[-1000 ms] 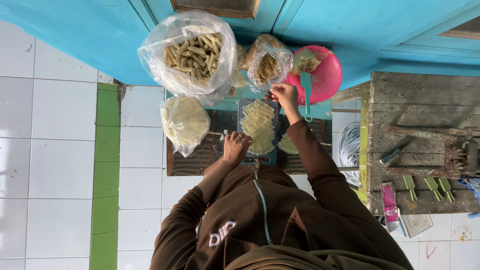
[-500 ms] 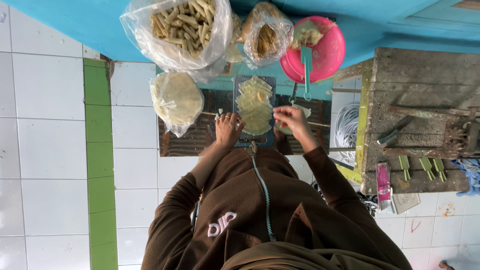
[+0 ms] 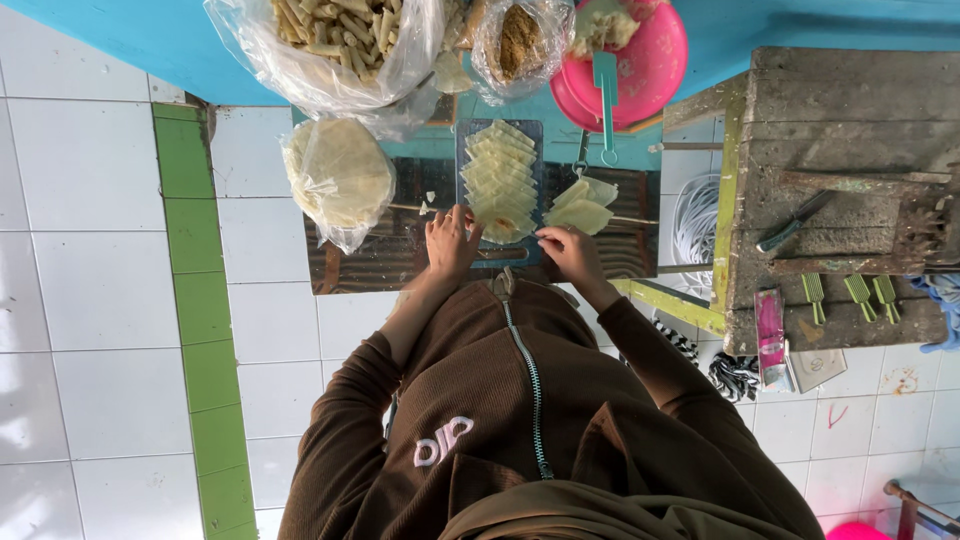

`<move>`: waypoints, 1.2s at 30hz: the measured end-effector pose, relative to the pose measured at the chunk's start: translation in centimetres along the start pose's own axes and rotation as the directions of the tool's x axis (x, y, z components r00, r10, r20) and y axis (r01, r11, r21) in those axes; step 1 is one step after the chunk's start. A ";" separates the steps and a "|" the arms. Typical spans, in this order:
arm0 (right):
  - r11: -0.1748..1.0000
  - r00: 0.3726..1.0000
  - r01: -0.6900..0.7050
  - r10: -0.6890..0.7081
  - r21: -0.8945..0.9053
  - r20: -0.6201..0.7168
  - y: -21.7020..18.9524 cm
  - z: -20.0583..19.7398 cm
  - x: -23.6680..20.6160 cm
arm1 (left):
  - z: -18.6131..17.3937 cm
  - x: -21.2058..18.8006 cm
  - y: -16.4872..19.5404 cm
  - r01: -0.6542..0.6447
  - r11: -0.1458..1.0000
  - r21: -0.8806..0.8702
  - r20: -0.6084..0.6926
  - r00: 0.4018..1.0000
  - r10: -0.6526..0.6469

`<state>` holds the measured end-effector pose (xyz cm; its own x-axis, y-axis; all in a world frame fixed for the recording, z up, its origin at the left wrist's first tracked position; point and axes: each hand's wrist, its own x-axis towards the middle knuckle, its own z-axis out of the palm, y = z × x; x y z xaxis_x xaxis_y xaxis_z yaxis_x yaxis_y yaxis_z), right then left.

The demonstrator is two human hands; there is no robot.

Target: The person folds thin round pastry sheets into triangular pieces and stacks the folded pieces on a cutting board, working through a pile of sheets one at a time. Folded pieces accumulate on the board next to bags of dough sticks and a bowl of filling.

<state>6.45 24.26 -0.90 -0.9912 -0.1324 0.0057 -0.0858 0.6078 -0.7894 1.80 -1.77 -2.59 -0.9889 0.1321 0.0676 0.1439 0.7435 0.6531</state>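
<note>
A row of overlapping pale yellow pastry wrappers (image 3: pixel 498 175) lies on a dark board (image 3: pixel 530 135) on a low slatted table (image 3: pixel 365 255). My left hand (image 3: pixel 450 242) rests with its fingers spread on the near end of the row. My right hand (image 3: pixel 570 252) is beside it, fingertips pinched on the corner of the nearest wrapper (image 3: pixel 512 230). A few folded wrappers (image 3: pixel 582 208) lie just right of the board. Brown sleeves and a zipped brown top (image 3: pixel 520 420) fill the lower part of the view.
A clear bag of round wrappers (image 3: pixel 340 175) lies left of the board. Behind it are a bag of rolled sticks (image 3: pixel 340 40), a bag of brown filling (image 3: pixel 520 40) and a pink bowl (image 3: pixel 650 60) with a green spatula (image 3: pixel 607 85). A wooden bench (image 3: pixel 850 120) at right holds a knife (image 3: pixel 790 222) and green clips (image 3: pixel 860 295).
My right hand has come back from the bags near the pink bowl to the near end of the board. My left hand stayed by the wrappers. The view has tilted nearer.
</note>
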 end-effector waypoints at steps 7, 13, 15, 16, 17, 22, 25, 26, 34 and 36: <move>0.916 0.955 0.278 -0.295 -0.289 -0.020 -2.8 -0.9 -0.1 | 0.3 -0.6 -0.3 -0.023 1.000 0.020 -0.006 1.000 0.023; 0.877 0.931 0.334 -0.364 -0.345 -0.023 -2.5 -0.9 -0.4 | 0.6 -0.5 -0.3 0.008 1.000 0.013 -0.022 1.000 -0.008; 0.881 0.930 0.335 -0.367 -0.334 -0.035 -2.4 -0.9 -0.4 | 0.6 -0.5 -0.1 0.010 1.000 0.015 -0.021 1.000 -0.010; 0.899 0.939 0.304 -0.339 -0.315 -0.061 -2.3 -0.9 -0.5 | 0.6 -0.5 -0.1 0.004 1.000 0.021 -0.020 1.000 -0.004; 0.915 0.947 0.274 -0.311 -0.296 -0.085 -2.2 -0.9 -0.4 | 0.5 -0.5 0.0 -0.002 1.000 0.027 -0.019 1.000 0.002; 0.996 0.974 0.039 -0.057 -0.082 -0.220 -1.6 -1.0 0.4 | 0.6 -0.6 0.3 -0.081 0.997 -0.021 -0.047 0.996 0.080; 0.994 0.963 0.036 -0.062 -0.104 -0.262 -1.2 -1.0 1.0 | 0.6 -0.7 0.2 -0.102 0.994 -0.028 -0.054 0.994 0.100; 0.985 0.960 0.046 -0.089 -0.166 -0.266 -1.1 -0.9 1.0 | 0.7 -0.8 0.2 -0.107 0.994 -0.022 -0.055 0.993 0.105; 0.948 0.974 0.055 -0.120 -0.312 -0.192 -1.3 1.6 1.2 | 0.0 -1.1 0.1 -0.255 0.965 -0.061 -0.015 0.967 0.255; 0.954 0.980 0.040 -0.097 -0.299 -0.176 -1.6 2.6 1.6 | -0.3 -1.1 0.2 -0.267 0.962 -0.056 0.016 0.963 0.268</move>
<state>5.30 21.04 -1.21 -0.9805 -0.0506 0.1899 -0.1520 0.8080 -0.5692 2.92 -2.03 -2.31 -0.9133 0.3374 0.2283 0.4008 0.6435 0.6521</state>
